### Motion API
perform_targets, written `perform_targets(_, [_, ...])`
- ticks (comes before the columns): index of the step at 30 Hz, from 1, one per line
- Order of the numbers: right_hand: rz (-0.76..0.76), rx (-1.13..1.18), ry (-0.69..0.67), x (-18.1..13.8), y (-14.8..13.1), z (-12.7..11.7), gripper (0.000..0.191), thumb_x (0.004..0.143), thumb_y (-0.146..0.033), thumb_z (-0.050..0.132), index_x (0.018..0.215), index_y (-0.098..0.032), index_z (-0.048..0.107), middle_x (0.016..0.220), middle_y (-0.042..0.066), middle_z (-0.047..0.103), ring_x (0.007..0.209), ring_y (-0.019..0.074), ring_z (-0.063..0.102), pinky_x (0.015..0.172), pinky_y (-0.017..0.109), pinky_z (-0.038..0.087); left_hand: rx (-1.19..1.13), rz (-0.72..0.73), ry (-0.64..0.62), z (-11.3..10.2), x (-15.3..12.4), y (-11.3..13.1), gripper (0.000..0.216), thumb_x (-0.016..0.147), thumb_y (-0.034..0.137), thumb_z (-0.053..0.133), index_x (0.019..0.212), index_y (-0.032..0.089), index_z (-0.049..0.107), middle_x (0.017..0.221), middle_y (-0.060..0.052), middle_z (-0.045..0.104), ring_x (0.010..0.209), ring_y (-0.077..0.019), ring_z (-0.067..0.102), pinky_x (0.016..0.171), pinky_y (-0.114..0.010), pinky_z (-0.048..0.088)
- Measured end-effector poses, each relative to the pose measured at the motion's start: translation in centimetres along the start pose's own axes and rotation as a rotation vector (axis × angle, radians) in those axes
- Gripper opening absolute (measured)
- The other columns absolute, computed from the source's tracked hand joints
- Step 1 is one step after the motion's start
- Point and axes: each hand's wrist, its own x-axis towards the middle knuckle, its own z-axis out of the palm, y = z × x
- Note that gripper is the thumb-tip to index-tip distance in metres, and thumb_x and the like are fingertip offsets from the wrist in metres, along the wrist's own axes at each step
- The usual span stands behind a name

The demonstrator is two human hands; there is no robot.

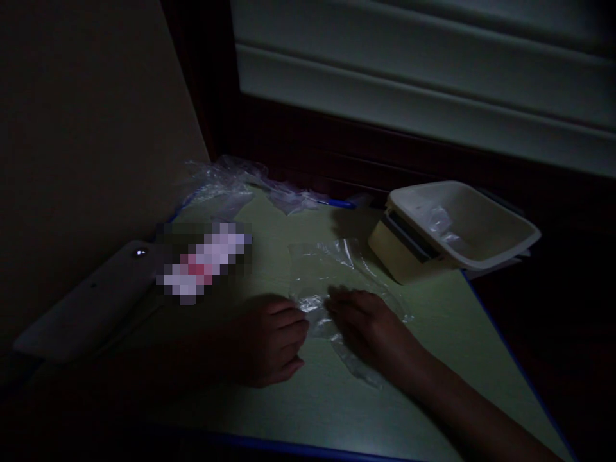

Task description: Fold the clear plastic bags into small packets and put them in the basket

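A clear plastic bag (325,260) lies flat and wrinkled on the pale green tabletop (337,410), between my two hands. My left hand (274,340) is closed at the bag's left edge, its curled fingers pressed against the plastic; the fingertips are partly hidden. From the right, my right hand (363,317) reaches over the bag with thumb and fingers drawn together, pinching the film near its middle. A loose flap of the bag sticks out below my right hand. Dim light hides fine detail.
A cream plastic bin (409,256) with clear plastic inside stands at the table's right edge. Crumpled clear plastic (226,183) and a blue pen-like object (339,203) lie at the back. On the left are a long pale object (91,301) and a pixelated patch. Walls border left and back.
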Motion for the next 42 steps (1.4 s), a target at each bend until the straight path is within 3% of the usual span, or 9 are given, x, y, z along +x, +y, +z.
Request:
perform_targets(4, [0.008, 0.072, -0.041, -0.3, -0.8, -0.4, 0.036, 0.088, -0.008, 0.050, 0.124, -0.011, 0.057, 0.124, 0.018, 0.060, 0.111, 0.0267, 0.058, 0.091, 0.045, 0.050, 0.100, -0.085, 0.093, 0.2, -0.1, -0.2, 0.023, 0.090, 0.021, 0.051, 0.080, 0.009, 0.068, 0.093, -0.011, 0.069, 0.093, -0.0252, 0.061, 0.091, -0.043, 0.047])
perform_targets(8, [0.012, 0.100, -0.004, -0.3, -1.2, -1.6, 0.032, 0.090, -0.009, 0.050, 0.121, -0.009, 0.057, 0.122, 0.020, 0.060, 0.110, 0.0280, 0.058, 0.089, 0.045, 0.051, 0.093, -0.048, 0.090, 0.3, 0.0, -0.2, 0.023, 0.091, 0.018, 0.048, 0.093, 0.005, 0.067, 0.099, -0.013, 0.068, 0.096, -0.0260, 0.060, 0.089, -0.042, 0.047])
perform_targets(13, [0.000, 0.241, -0.210, -0.9, -1.6, -3.9, 0.020, 0.088, -0.006, 0.054, 0.099, -0.018, 0.065, 0.095, 0.007, 0.065, 0.087, 0.0196, 0.061, 0.078, 0.034, 0.052, 0.005, 0.018, 0.030, 0.5, 0.0, 0.0, 0.025, 0.096, 0.019, 0.043, 0.092, 0.008, 0.065, 0.103, -0.011, 0.067, 0.097, -0.0231, 0.059, 0.087, -0.038, 0.047])
perform_targets(18, [-0.082, 0.240, -0.297, -1.5, -2.3, -3.6, 0.026, 0.084, -0.001, 0.055, 0.099, -0.020, 0.064, 0.100, 0.005, 0.064, 0.094, 0.0192, 0.060, 0.083, 0.033, 0.049, -0.047, 0.024, 0.009, 0.4, 0.1, 0.1, 0.026, 0.096, 0.025, 0.043, 0.099, 0.008, 0.063, 0.105, -0.010, 0.066, 0.098, -0.0228, 0.059, 0.085, -0.037, 0.048])
perform_targets(25, [-0.105, 0.153, -0.288, -1.1, -2.9, -2.7, 0.013, 0.088, -0.008, 0.057, 0.093, -0.016, 0.065, 0.096, 0.007, 0.066, 0.089, 0.0192, 0.060, 0.076, 0.031, 0.051, -0.050, 0.007, -0.018, -0.1, 0.5, 0.2, 0.027, 0.096, 0.025, 0.041, 0.095, 0.010, 0.064, 0.103, -0.010, 0.066, 0.097, -0.0232, 0.058, 0.081, -0.037, 0.048])
perform_targets(35, [-0.168, 0.088, -0.163, -0.9, -2.9, -1.1, 0.014, 0.090, -0.011, 0.053, 0.089, -0.016, 0.066, 0.087, 0.007, 0.066, 0.081, 0.0202, 0.060, 0.070, 0.033, 0.050, -0.031, 0.015, -0.029, 0.4, 0.4, 0.2, 0.024, 0.094, 0.027, 0.047, 0.094, 0.010, 0.064, 0.105, -0.011, 0.065, 0.096, -0.0241, 0.058, 0.085, -0.040, 0.047])
perform_targets(42, [0.021, 0.450, -0.135, -0.4, -3.3, -1.6, 0.014, 0.089, -0.009, 0.050, 0.088, -0.018, 0.061, 0.086, 0.005, 0.065, 0.081, 0.0169, 0.061, 0.074, 0.029, 0.050, -0.094, -0.061, -0.034, 0.7, 0.5, 0.3, 0.025, 0.089, 0.035, 0.060, 0.095, 0.011, 0.061, 0.101, -0.008, 0.063, 0.099, -0.0248, 0.056, 0.085, -0.038, 0.046])
